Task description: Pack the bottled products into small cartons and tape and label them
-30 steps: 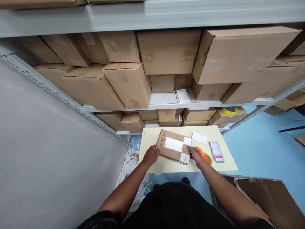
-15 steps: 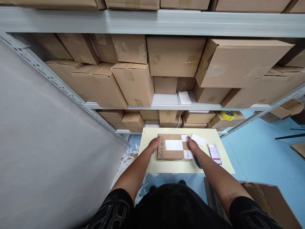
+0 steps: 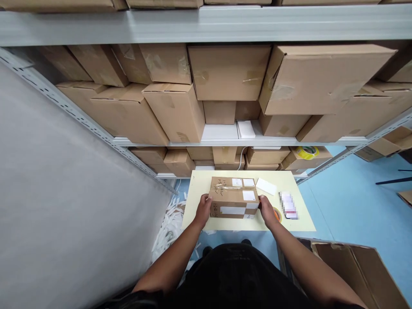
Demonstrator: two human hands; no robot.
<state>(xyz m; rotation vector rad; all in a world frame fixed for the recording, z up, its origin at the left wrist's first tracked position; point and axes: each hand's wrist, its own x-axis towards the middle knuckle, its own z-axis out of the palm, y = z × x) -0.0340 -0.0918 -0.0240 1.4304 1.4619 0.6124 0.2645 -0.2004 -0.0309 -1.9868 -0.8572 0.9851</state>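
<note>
A small cardboard box (image 3: 234, 199) with white labels and clear tape stands on a pale yellow table (image 3: 199, 189). My left hand (image 3: 204, 209) grips its left end and my right hand (image 3: 267, 209) grips its right end. The box is tipped so that a taped face and a labelled face both show. An orange tape dispenser (image 3: 277, 213) lies just behind my right hand. A white card (image 3: 266, 186) and a phone (image 3: 288, 205) lie to the right of the box.
Grey metal shelving (image 3: 206, 21) packed with cardboard boxes rises behind the table. A yellow tape roll (image 3: 307, 151) sits on a low box. An open carton (image 3: 360, 270) stands at the lower right. Shredded white paper (image 3: 170, 223) litters the blue floor at the left.
The box was rolled toward me, from lying flat to showing another face. My right hand left the tape dispenser and took the box's right end; both hands now hold its ends.
</note>
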